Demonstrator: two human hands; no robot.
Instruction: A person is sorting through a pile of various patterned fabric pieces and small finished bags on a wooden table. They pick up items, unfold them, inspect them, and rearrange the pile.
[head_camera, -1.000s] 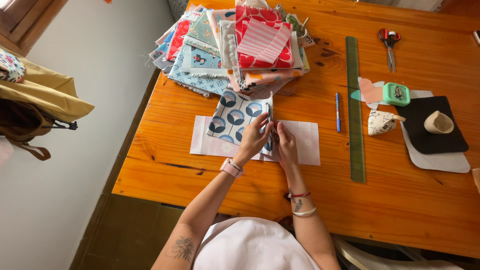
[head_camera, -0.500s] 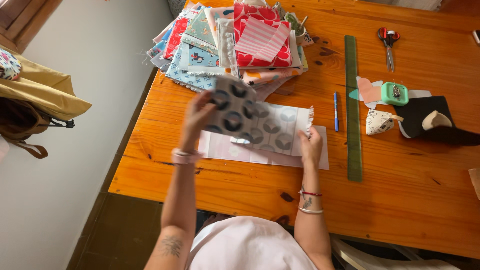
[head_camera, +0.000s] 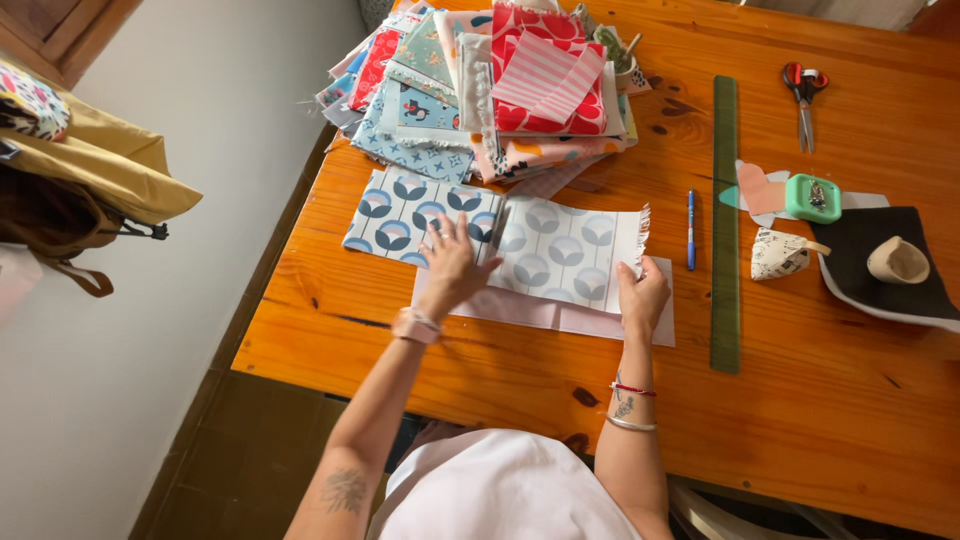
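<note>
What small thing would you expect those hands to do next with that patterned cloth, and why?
Probably slide the left hand leftward to smooth the patterned fabric. The fabric lies unfolded over the white paper, a crease shows near its middle, and the right hand pins the frayed right edge.

Blue-and-white circle-patterned fabric (head_camera: 500, 238)

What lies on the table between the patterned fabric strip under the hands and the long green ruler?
In the head view, a blue pen lies between the patterned fabric strip and the green ruler, parallel to the ruler, apart from both, on bare wood.
</note>
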